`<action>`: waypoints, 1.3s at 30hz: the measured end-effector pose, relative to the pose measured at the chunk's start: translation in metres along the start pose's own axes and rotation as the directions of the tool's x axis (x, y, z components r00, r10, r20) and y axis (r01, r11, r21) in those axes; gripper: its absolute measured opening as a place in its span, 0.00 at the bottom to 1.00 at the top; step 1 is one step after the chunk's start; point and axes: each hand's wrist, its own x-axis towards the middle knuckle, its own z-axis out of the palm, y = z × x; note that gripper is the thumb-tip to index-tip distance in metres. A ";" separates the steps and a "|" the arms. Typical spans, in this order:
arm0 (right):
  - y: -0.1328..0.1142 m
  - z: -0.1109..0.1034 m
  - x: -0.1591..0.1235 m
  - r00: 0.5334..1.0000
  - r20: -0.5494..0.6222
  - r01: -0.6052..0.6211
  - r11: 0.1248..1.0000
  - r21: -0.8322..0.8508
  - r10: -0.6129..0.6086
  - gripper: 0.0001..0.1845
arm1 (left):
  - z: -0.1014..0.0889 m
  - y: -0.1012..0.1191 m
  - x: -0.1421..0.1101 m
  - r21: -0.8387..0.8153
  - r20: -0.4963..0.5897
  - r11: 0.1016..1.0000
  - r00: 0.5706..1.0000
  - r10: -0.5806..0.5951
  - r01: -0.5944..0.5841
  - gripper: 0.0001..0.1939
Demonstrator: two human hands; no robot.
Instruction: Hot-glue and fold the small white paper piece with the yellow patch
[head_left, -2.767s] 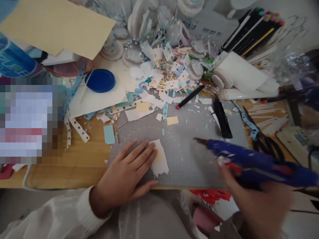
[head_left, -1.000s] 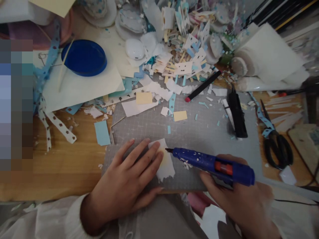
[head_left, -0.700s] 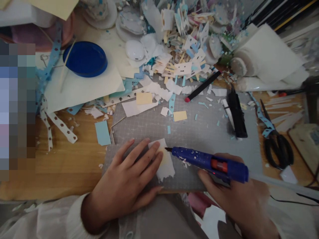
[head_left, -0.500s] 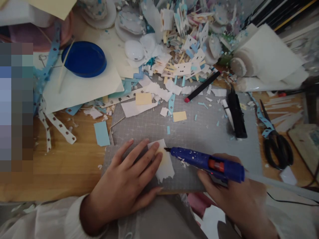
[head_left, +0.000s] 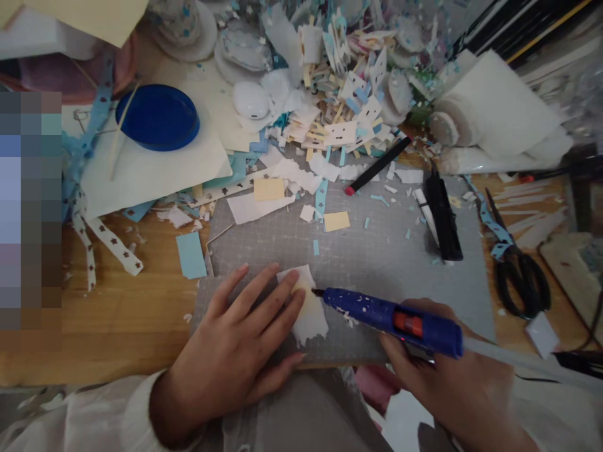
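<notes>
My left hand (head_left: 245,333) lies flat with its fingers spread, two fingertips resting on a torn piece of white paper (head_left: 312,317). A pale yellow patch shows on that paper beside the fingers. In my right hand (head_left: 438,358) is a blue hot glue gun (head_left: 377,311), with a clear glue stick (head_left: 509,355) coming out of its back end. Its dark nozzle points left, at the right edge of the paper; whether it touches cannot be told. Beneath the paper is a grey cutting mat (head_left: 264,251).
Beyond the mat sits a heap of small paper figures (head_left: 342,132). A black pen (head_left: 379,166), a black utility knife (head_left: 443,216) and black-handled scissors (head_left: 522,282) lie to the right. A blue oval lid (head_left: 160,119) rests at left, near a light blue paper piece (head_left: 191,255).
The glue gun's nozzle has shifted slightly down along the paper's right edge, and my right hand has lowered a little. My left hand stays on the paper.
</notes>
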 end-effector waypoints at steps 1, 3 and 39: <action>0.001 0.000 -0.001 1.000 -0.003 0.008 1.000 -0.004 -0.008 0.09 | 0.000 0.000 0.000 0.004 -0.002 1.000 1.000 0.000 0.000 0.28; 0.002 0.000 -0.003 1.000 -0.002 0.010 1.000 -0.014 -0.010 0.09 | 0.000 0.000 0.000 0.010 -0.001 1.000 1.000 -0.002 0.002 0.28; 0.061 0.005 -0.031 0.856 -0.258 -0.479 0.875 -0.072 0.448 0.19 | -0.006 0.002 -0.003 0.037 -0.049 0.999 0.998 0.037 -0.035 0.22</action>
